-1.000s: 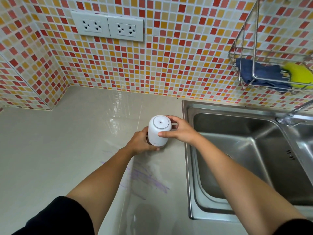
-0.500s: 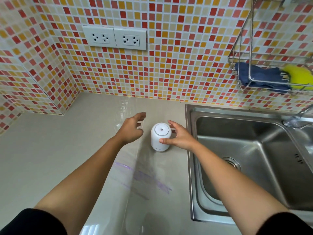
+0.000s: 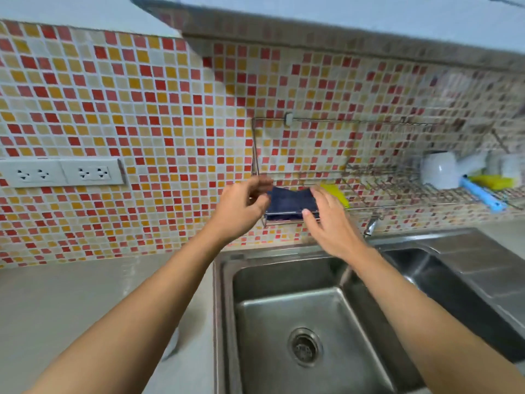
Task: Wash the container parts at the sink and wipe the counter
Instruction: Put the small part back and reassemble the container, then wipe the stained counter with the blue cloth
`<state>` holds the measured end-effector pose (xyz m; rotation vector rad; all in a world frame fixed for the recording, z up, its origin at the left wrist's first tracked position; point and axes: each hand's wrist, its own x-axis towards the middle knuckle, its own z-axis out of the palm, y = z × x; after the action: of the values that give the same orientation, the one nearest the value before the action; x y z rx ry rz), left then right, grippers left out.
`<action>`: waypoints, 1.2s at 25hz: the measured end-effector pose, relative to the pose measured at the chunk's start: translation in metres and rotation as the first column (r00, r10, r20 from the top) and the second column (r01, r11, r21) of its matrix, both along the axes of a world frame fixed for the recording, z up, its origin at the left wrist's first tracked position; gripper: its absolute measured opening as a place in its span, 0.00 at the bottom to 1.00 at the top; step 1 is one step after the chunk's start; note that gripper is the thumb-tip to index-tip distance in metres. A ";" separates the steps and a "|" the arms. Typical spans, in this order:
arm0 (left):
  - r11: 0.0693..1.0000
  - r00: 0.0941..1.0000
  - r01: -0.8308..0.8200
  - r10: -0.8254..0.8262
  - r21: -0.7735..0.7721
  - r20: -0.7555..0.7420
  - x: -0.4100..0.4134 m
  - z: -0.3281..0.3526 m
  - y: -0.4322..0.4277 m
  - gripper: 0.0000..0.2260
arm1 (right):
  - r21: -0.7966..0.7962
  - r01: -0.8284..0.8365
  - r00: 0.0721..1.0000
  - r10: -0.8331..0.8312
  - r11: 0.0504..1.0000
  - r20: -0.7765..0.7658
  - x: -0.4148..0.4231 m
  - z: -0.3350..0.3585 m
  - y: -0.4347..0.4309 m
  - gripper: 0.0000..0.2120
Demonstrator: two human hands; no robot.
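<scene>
A dark blue cloth (image 3: 289, 201) lies folded in the left end of a wire rack (image 3: 352, 207) on the tiled wall above the sink (image 3: 312, 314). My left hand (image 3: 241, 206) is at the cloth's left corner with fingers half curled; whether it pinches the cloth is unclear. My right hand (image 3: 329, 220) is spread over the cloth's right side, thumb on the rack's front wire. A yellow sponge (image 3: 336, 193) sits right behind it. A pale blurred shape (image 3: 173, 345), perhaps the white container, shows on the counter (image 3: 71, 302) under my left forearm.
Further right the rack holds a white cup (image 3: 439, 169), a blue-handled brush (image 3: 480, 194) and another yellow sponge (image 3: 493, 182). The tap (image 3: 370, 226) stands just below the rack. A double socket (image 3: 61, 172) is on the wall at left. A shelf edge runs overhead.
Both hands let go of the white container on the counter and rose to the blue cloth in the wall rack. My view swung up and to the right.
</scene>
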<state>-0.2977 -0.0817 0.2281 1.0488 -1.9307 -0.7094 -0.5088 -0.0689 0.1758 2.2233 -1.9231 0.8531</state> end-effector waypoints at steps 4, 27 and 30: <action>0.989 0.816 -0.142 0.141 -0.043 0.561 -0.072 0.008 -0.057 0.12 | 0.259 0.170 0.959 -0.099 0.951 -0.266 -0.072 0.002 -0.017 0.37; 0.859 0.876 -0.465 0.411 0.215 0.251 -0.159 -0.001 -0.106 0.16 | 0.230 0.104 0.949 -0.028 0.968 -0.313 -0.122 -0.008 -0.033 0.40; 0.902 0.911 -0.412 0.408 0.129 0.063 -0.151 0.031 -0.088 0.14 | 0.028 -0.036 0.979 0.041 0.999 -0.201 -0.106 -0.026 -0.014 0.36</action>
<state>-0.4489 -0.1700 0.2587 1.5071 -1.6246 -0.5917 -0.6146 -0.0829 0.1501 2.2683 -1.8136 0.5839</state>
